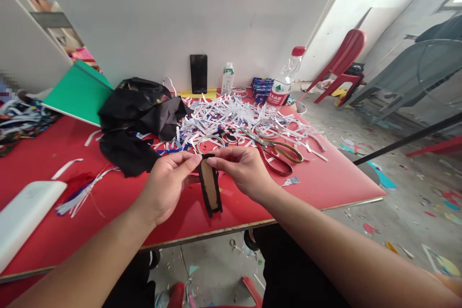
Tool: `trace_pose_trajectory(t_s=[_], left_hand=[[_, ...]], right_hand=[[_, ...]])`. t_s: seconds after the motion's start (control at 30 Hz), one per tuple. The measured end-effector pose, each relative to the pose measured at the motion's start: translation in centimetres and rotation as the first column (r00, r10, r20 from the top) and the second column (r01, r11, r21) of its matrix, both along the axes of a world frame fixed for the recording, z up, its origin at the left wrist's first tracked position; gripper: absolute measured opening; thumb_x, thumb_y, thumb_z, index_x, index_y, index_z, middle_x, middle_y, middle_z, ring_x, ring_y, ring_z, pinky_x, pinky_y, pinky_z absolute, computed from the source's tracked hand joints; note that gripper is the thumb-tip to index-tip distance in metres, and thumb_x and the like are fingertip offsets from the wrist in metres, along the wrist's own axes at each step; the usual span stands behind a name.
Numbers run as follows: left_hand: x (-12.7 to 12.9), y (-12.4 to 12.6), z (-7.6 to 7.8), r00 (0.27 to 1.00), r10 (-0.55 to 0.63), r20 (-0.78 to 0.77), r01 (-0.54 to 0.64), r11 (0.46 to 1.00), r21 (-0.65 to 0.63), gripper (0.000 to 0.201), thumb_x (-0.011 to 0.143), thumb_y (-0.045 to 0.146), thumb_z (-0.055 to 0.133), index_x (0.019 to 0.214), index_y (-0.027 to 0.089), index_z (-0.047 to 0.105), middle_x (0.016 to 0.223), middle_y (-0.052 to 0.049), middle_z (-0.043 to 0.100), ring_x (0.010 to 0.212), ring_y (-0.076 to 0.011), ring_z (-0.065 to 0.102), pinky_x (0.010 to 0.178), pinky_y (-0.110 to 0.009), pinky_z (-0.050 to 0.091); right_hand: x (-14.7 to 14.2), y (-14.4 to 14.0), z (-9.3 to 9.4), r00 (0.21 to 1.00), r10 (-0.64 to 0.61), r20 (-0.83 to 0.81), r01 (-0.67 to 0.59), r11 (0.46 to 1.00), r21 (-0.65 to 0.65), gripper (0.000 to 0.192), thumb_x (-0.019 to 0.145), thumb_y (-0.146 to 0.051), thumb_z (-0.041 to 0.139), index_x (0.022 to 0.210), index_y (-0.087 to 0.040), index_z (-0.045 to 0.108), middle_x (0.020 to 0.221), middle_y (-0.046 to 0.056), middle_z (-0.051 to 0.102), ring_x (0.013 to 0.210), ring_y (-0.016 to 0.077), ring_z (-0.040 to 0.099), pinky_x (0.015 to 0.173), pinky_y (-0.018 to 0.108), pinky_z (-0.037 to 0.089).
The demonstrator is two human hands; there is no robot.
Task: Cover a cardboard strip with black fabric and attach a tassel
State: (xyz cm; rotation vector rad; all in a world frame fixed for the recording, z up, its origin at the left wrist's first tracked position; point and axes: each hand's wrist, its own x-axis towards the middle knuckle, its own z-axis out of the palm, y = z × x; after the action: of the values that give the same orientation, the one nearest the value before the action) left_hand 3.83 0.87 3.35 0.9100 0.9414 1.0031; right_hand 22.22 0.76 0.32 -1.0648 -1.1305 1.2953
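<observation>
My left hand (167, 186) and my right hand (244, 170) both pinch the top of a narrow brown cardboard strip edged in black (210, 187). The strip hangs upright between them above the red table (325, 180), near its front edge. Just beyond my right hand lie scissors with red and gold handles (277, 153). Behind the hands spreads a heap of white paper strips (231, 118) with clear tape rolls among them.
Black cloth (135, 115) lies left of the heap, a green board (77, 92) beyond it. A phone (198, 73), a small white bottle (227, 78) and a water bottle (283, 87) stand by the wall. A white slab (25, 214) sits front left. Red chair (341, 65) at right.
</observation>
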Motion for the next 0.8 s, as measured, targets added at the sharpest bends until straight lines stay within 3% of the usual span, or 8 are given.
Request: trace_pose_trajectory(t_s=[0.17, 0.27, 0.33, 0.4, 0.53, 0.63, 0.8], left_hand=[[-0.4, 0.0, -0.7, 0.996, 0.036, -0.083, -0.032, 0.998, 0.047, 0.038, 0.07, 0.046, 0.099, 0.089, 0.016, 0.086, 0.088, -0.007, 0.082, 0.081, -0.0189, 0.074, 0.071, -0.027, 0.062], [-0.8, 0.5, -1.4, 0.983, 0.095, -0.159, -0.09, 0.995, 0.037, 0.038, 0.067, 0.043, 0.099, 0.085, 0.014, 0.083, 0.085, -0.008, 0.081, 0.076, -0.0184, 0.074, 0.068, -0.026, 0.062], [-1.1, 1.0, -1.7, 0.981, 0.077, -0.178, -0.081, 0.997, -0.01, 0.035, 0.068, 0.04, 0.097, 0.083, 0.013, 0.079, 0.082, -0.008, 0.081, 0.07, -0.0172, 0.073, 0.065, -0.026, 0.061], [-1.3, 1.3, -1.7, 0.984, 0.052, -0.17, -0.065, 0.995, -0.073, 0.03, 0.073, 0.035, 0.091, 0.086, 0.014, 0.075, 0.08, -0.007, 0.08, 0.068, -0.0176, 0.074, 0.064, -0.027, 0.061], [-1.3, 1.2, -1.0, 0.985, 0.051, -0.166, -0.079, 0.984, -0.162, 0.018, 0.082, 0.025, 0.075, 0.095, 0.017, 0.066, 0.081, -0.009, 0.081, 0.069, -0.0226, 0.078, 0.067, -0.034, 0.065], [-1.3, 0.9, -0.3, 0.986, 0.066, -0.155, -0.085, 0.989, -0.118, 0.02, 0.081, 0.022, 0.071, 0.098, 0.017, 0.061, 0.085, -0.01, 0.082, 0.072, -0.0236, 0.079, 0.069, -0.035, 0.065], [-1.4, 0.7, 0.3, 0.988, 0.084, -0.133, -0.089, 0.996, -0.033, 0.033, 0.076, 0.027, 0.077, 0.103, 0.018, 0.058, 0.083, -0.009, 0.082, 0.065, -0.0215, 0.076, 0.061, -0.032, 0.063]], right_hand=[[0.1, 1.6, 0.5, 1.0, -0.014, 0.012, 0.013, 0.998, 0.069, 0.03, 0.072, -0.044, 0.094, 0.083, -0.02, 0.081, 0.082, 0.003, 0.081, 0.076, 0.0182, 0.074, 0.077, 0.035, 0.061], [1.2, 2.7, 0.9, 0.971, 0.035, 0.237, -0.073, 0.985, 0.155, 0.025, 0.084, -0.044, 0.084, 0.093, -0.021, 0.083, 0.093, 0.006, 0.084, 0.087, 0.0216, 0.077, 0.083, 0.038, 0.06], [2.3, 3.4, 0.9, 0.868, -0.027, 0.495, -0.105, 0.966, 0.238, 0.019, 0.096, -0.036, 0.074, 0.101, -0.022, 0.084, 0.105, 0.007, 0.085, 0.098, 0.0234, 0.077, 0.091, 0.04, 0.058], [3.1, 4.0, 0.5, 0.707, -0.061, 0.705, -0.19, 0.943, 0.272, 0.016, 0.099, -0.024, 0.069, 0.105, -0.022, 0.084, 0.112, 0.009, 0.084, 0.105, 0.0255, 0.076, 0.097, 0.043, 0.055], [3.1, 4.5, -0.8, 0.442, -0.026, 0.897, -0.387, 0.896, 0.217, 0.025, 0.097, -0.014, 0.073, 0.12, -0.019, 0.081, 0.116, 0.011, 0.083, 0.111, 0.0306, 0.072, 0.1, 0.048, 0.051], [2.5, 4.5, -1.4, 0.364, -0.087, 0.928, -0.374, 0.898, 0.231, 0.033, 0.097, -0.016, 0.076, 0.13, -0.02, 0.077, 0.119, 0.011, 0.082, 0.109, 0.0313, 0.07, 0.101, 0.05, 0.049], [3.0, 4.7, -1.6, 0.329, -0.183, 0.926, -0.287, 0.915, 0.283, 0.034, 0.099, -0.025, 0.076, 0.133, -0.024, 0.076, 0.127, 0.012, 0.076, 0.116, 0.033, 0.065, 0.103, 0.051, 0.046]])
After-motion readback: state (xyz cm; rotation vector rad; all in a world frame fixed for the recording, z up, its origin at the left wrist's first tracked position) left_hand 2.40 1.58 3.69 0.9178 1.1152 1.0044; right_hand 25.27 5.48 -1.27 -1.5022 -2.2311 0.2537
